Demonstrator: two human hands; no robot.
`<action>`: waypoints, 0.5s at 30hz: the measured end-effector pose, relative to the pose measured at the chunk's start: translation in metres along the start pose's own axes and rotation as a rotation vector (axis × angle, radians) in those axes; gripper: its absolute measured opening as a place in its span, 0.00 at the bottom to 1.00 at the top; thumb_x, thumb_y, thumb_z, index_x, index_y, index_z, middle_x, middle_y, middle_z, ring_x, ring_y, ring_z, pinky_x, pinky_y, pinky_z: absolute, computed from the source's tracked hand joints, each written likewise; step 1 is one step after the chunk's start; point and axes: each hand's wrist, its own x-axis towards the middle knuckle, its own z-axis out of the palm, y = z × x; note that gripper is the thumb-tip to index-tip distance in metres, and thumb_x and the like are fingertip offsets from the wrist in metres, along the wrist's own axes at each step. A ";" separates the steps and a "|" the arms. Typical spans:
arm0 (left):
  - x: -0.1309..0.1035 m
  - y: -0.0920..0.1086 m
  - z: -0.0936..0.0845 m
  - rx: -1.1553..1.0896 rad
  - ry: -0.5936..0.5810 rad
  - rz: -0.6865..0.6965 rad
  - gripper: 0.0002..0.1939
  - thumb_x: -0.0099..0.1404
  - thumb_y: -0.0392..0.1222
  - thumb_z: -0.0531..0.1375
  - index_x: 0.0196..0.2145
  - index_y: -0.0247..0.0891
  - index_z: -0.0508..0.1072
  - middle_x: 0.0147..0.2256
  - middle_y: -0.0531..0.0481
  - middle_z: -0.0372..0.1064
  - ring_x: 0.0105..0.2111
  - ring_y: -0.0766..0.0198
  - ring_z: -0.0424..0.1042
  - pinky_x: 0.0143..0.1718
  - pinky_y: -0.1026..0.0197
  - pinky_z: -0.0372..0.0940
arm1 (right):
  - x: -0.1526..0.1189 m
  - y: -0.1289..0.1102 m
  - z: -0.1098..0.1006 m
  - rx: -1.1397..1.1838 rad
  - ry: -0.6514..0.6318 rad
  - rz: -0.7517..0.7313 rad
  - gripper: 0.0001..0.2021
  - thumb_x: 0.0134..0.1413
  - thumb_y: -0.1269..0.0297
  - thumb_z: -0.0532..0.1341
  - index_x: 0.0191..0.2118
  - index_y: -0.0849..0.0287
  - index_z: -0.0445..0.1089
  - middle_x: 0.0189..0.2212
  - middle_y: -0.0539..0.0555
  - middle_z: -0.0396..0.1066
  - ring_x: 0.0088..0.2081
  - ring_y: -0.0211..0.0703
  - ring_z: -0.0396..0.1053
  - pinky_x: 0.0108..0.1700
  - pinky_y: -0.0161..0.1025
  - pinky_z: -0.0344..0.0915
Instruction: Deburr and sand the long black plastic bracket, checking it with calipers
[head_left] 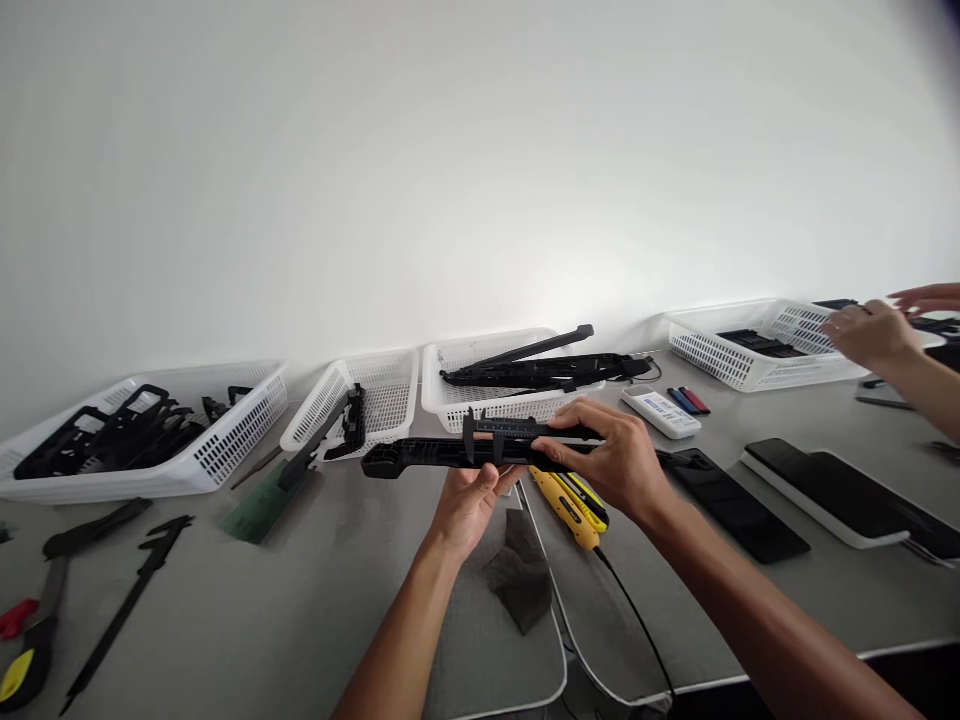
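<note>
A long black plastic part (427,452) is held level above the table, its wider end to the left. My left hand (466,508) grips it from below near the middle, thumb in front. In my right hand (611,450) is a black vernier caliper (506,428), pinched between thumb and fingers. The caliper lies along the part, and its jaws point down at the part's edge; whether they touch it I cannot tell. Below my hands lie a yellow corded tool (570,510) and a dark piece of sandpaper or cloth (521,580).
White baskets with black parts line the wall: left (150,465), narrow (405,390), middle (450,400), right (735,370). At right are another person's hand (874,335), a dark phone-like slab (739,505) and a white device (660,412). A second caliper (131,600) lies left.
</note>
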 end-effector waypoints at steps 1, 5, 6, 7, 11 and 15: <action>0.001 0.001 -0.001 -0.011 0.000 0.001 0.29 0.61 0.53 0.77 0.54 0.41 0.77 0.61 0.40 0.76 0.65 0.41 0.72 0.71 0.39 0.60 | 0.002 0.001 -0.005 -0.004 0.028 0.022 0.15 0.60 0.48 0.70 0.35 0.55 0.78 0.35 0.57 0.81 0.37 0.51 0.78 0.39 0.44 0.72; 0.004 0.007 -0.008 -0.090 0.043 0.029 0.23 0.60 0.51 0.77 0.47 0.40 0.76 0.63 0.40 0.75 0.64 0.42 0.73 0.70 0.41 0.63 | 0.008 0.021 -0.040 -0.046 0.118 0.168 0.20 0.54 0.43 0.73 0.36 0.57 0.79 0.34 0.58 0.81 0.35 0.51 0.76 0.35 0.44 0.70; 0.005 0.008 -0.009 -0.107 0.066 0.040 0.23 0.60 0.51 0.78 0.47 0.40 0.76 0.63 0.40 0.75 0.65 0.42 0.72 0.71 0.42 0.63 | 0.008 0.027 -0.050 -0.068 0.092 0.201 0.21 0.54 0.42 0.73 0.36 0.57 0.79 0.34 0.58 0.81 0.33 0.50 0.75 0.34 0.44 0.69; 0.006 0.009 -0.011 -0.121 0.088 0.047 0.24 0.60 0.51 0.78 0.48 0.40 0.77 0.64 0.40 0.74 0.66 0.42 0.70 0.71 0.42 0.62 | 0.006 0.034 -0.060 -0.088 0.055 0.220 0.22 0.53 0.41 0.73 0.35 0.57 0.79 0.33 0.58 0.81 0.32 0.50 0.74 0.33 0.43 0.67; 0.008 0.009 -0.016 -0.144 0.118 0.030 0.26 0.58 0.51 0.79 0.49 0.40 0.77 0.65 0.39 0.72 0.70 0.40 0.64 0.73 0.42 0.60 | -0.003 0.048 -0.082 -0.171 -0.062 0.221 0.22 0.53 0.40 0.72 0.34 0.57 0.78 0.31 0.56 0.80 0.32 0.49 0.72 0.32 0.42 0.64; 0.009 0.006 -0.017 -0.128 0.107 0.013 0.25 0.59 0.51 0.78 0.49 0.39 0.78 0.64 0.38 0.74 0.68 0.41 0.67 0.70 0.44 0.64 | -0.007 0.046 -0.088 -0.182 -0.098 0.209 0.20 0.55 0.42 0.71 0.33 0.57 0.78 0.31 0.55 0.79 0.33 0.49 0.72 0.34 0.43 0.64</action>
